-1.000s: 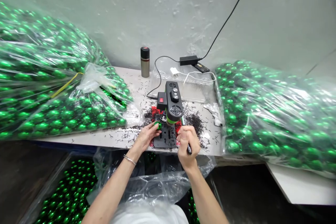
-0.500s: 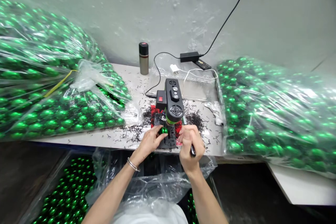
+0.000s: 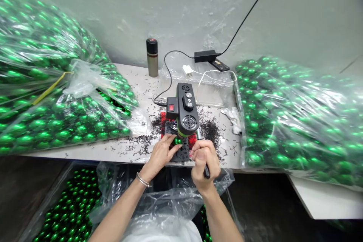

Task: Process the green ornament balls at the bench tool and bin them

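A small black bench drill press point(image 3: 187, 111) with a red switch stands on the table. My left hand point(image 3: 161, 154) pinches a shiny green ball point(image 3: 177, 141) on the machine's dark base point(image 3: 181, 155), under the drill head. My right hand point(image 3: 206, 164) is wrapped round the black-ended lever point(image 3: 207, 172) on the machine's right side. Its metal rod runs up toward the head. The head and my fingers hide part of the ball, so I cannot tell whether the tool touches it.
Large clear bags of green balls lie at left point(image 3: 56, 94) and right point(image 3: 292, 121). Black shavings point(image 3: 209, 131) litter the white table. Behind are a bottle point(image 3: 152, 57), a power adapter point(image 3: 205, 56) and a white plug point(image 3: 187, 70). Below the table edge sits an open bag of balls point(image 3: 70, 204).
The whole view has shifted slightly. My left hand still holds the green ball at the base, and my right hand keeps its grip on the lever with little visible movement.
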A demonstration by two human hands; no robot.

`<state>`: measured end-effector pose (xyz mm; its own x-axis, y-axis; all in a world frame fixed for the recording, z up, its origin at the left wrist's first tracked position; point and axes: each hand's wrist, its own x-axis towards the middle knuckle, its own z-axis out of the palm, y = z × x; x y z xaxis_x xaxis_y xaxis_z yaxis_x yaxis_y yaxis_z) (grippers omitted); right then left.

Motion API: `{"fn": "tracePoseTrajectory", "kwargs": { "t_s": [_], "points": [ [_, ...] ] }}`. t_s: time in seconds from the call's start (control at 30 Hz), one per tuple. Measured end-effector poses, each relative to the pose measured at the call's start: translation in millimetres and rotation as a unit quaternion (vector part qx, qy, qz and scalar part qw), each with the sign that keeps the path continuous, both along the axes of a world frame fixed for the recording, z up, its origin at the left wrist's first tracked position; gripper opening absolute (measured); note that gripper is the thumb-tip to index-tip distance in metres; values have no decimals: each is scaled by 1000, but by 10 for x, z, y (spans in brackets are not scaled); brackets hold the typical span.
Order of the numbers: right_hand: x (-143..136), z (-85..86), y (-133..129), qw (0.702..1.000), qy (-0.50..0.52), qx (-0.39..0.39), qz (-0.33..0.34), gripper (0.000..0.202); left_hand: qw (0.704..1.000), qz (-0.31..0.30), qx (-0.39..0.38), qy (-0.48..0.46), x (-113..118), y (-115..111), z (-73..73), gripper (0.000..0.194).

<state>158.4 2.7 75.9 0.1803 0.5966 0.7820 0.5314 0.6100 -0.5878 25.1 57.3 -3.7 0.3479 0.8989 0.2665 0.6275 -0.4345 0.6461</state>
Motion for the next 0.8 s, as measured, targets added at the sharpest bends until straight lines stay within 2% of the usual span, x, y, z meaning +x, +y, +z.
{"fn": "tracePoseTrajectory", "kwargs": {
  "t_s": [0.13, 0.33, 0.53, 0.8],
  "points": [
    [33, -116, -10, 1000, -14, 2, 3, 24, 999, 13, 32, -23, 53, -37, -51, 27],
    [92, -411, 42, 996, -74, 45, 3, 27, 999, 8, 35, -35, 38, -47, -71, 22],
    [79, -647, 108, 995, -44, 85, -2, 29, 999, 6, 27, -34, 32, -49, -68, 21],
    [44, -726, 121, 996, -24, 85, -10, 30, 999, 5, 20, -30, 31, -47, -67, 23]
  ]
}}
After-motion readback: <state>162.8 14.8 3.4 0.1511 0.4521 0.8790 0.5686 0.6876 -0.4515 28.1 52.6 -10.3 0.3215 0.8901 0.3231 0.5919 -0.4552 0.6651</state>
